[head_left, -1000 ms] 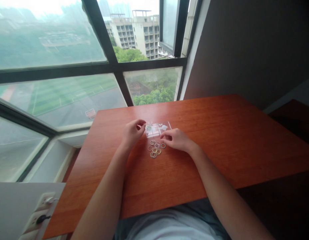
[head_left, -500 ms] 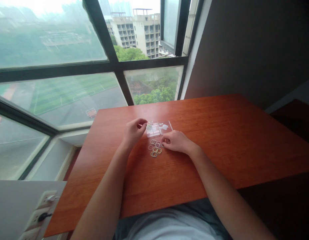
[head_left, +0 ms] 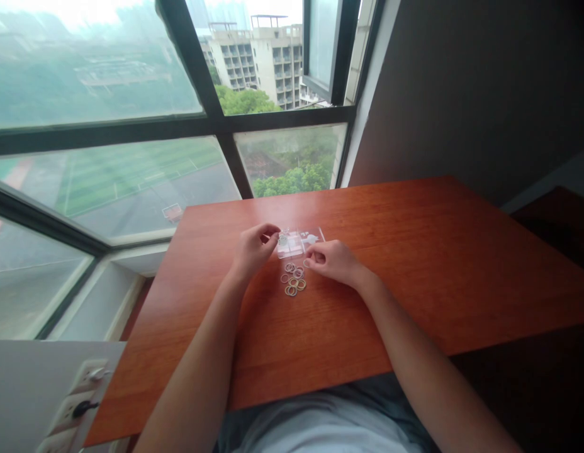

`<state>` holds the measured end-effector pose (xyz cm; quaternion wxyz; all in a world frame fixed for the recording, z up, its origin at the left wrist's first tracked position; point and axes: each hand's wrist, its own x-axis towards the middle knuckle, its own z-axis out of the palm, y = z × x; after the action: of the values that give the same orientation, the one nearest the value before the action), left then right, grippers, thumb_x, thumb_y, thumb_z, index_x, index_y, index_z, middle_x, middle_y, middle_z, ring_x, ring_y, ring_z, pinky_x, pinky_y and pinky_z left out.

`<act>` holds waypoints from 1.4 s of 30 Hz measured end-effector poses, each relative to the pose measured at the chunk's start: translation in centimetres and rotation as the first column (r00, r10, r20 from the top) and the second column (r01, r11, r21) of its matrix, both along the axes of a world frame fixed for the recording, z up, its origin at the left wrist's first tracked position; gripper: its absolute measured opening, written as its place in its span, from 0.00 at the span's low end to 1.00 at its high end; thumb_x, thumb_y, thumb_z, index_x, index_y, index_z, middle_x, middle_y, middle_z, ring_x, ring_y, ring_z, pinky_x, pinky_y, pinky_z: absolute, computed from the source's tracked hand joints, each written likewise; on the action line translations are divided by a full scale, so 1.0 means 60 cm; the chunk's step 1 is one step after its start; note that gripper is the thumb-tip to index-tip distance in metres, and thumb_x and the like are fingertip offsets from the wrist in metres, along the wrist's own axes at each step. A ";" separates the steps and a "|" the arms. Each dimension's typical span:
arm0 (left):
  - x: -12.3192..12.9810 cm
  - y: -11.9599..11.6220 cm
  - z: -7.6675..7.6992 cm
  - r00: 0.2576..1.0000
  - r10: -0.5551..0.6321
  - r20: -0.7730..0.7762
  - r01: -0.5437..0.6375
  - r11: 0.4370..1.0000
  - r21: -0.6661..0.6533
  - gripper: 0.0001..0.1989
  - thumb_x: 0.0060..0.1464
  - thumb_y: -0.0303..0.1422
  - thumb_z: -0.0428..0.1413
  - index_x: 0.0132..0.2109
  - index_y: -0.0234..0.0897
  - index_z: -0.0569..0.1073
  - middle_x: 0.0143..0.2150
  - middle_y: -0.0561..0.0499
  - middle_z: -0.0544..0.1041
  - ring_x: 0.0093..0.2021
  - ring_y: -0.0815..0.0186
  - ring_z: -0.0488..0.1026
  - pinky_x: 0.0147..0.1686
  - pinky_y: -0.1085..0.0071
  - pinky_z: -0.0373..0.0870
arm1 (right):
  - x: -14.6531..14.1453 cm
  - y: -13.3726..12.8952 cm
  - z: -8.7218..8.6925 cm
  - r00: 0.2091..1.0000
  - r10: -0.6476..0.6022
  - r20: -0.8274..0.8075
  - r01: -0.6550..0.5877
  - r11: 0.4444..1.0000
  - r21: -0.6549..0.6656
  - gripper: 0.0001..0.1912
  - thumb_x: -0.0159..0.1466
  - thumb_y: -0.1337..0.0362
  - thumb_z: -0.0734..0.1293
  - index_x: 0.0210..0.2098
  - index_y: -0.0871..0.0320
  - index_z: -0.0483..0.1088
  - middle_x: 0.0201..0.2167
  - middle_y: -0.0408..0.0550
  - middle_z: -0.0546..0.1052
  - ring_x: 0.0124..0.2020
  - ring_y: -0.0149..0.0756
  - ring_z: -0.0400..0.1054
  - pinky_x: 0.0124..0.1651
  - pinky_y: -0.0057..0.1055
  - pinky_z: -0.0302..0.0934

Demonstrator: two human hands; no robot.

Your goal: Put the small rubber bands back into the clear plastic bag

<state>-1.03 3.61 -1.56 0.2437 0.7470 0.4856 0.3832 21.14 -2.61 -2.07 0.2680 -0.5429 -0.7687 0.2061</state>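
Observation:
A clear plastic box [head_left: 288, 250] lies on the table with its lid [head_left: 313, 239] folded open to the right; a white pattern marks the lid. At least one pale ring-shaped hair tie is inside the box's far left part. My left hand [head_left: 258, 246] pinches the box's left edge between thumb and fingers. In front of the box, my right hand [head_left: 332, 259] is closed, with a thin hair tie [head_left: 306, 263] at its fingertips. Several pale, pinkish and yellowish hair ties [head_left: 293, 283] lie in a loose cluster between my forearms.
The reddish-brown wooden table [head_left: 415, 264] extends far to the right. Behind it stand dark-framed windows [head_left: 292, 116], and a grey wall [head_left: 462, 94] is at the right. Sockets with plugs [head_left: 79, 409] sit on the low wall at the lower left.
My right hand has lifted slightly away from the cluster toward the box, carrying one hair tie along. My left hand has stayed almost in place by the box.

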 end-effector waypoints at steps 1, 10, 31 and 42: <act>0.002 -0.001 0.000 1.000 -0.004 0.002 0.004 1.000 -0.004 0.09 0.54 0.34 0.56 0.39 0.34 0.79 0.32 0.49 0.80 0.27 0.69 0.72 0.28 0.74 0.66 | -0.001 0.000 -0.001 0.999 -0.015 -0.037 0.016 0.999 0.030 0.03 0.58 0.65 0.69 0.32 0.56 0.76 0.21 0.39 0.73 0.22 0.26 0.61 0.29 0.24 0.50; 0.041 -0.026 0.002 0.979 -0.192 0.061 0.196 0.979 -0.057 0.11 0.57 0.37 0.57 0.37 0.34 0.78 0.30 0.50 0.78 0.28 0.70 0.71 0.26 0.76 0.64 | 0.001 0.002 0.000 0.949 -0.137 -0.283 0.212 0.944 0.255 0.03 0.58 0.66 0.67 0.31 0.58 0.74 0.18 0.37 0.65 0.20 0.26 0.57 0.28 0.24 0.52; 0.046 -0.026 0.001 0.987 -0.130 0.097 0.135 0.990 -0.048 0.06 0.54 0.33 0.57 0.34 0.34 0.76 0.29 0.51 0.77 0.27 0.70 0.70 0.28 0.75 0.65 | -0.002 0.000 -0.002 0.965 -0.113 -0.238 0.173 0.954 0.247 0.06 0.60 0.64 0.67 0.35 0.58 0.75 0.19 0.38 0.67 0.21 0.27 0.59 0.29 0.25 0.52; 0.008 0.002 -0.012 0.994 0.108 -0.034 -0.107 0.993 0.039 0.07 0.54 0.35 0.57 0.36 0.37 0.77 0.33 0.50 0.80 0.27 0.67 0.73 0.28 0.73 0.67 | -0.005 0.000 -0.003 0.982 -0.090 -0.168 0.120 0.977 0.178 0.05 0.60 0.65 0.68 0.35 0.57 0.76 0.20 0.39 0.69 0.23 0.27 0.61 0.30 0.24 0.53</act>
<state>-0.55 3.72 -2.30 0.2001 0.7308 0.5223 0.3912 20.86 -2.60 -2.24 0.3886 -0.5371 -0.7311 0.1611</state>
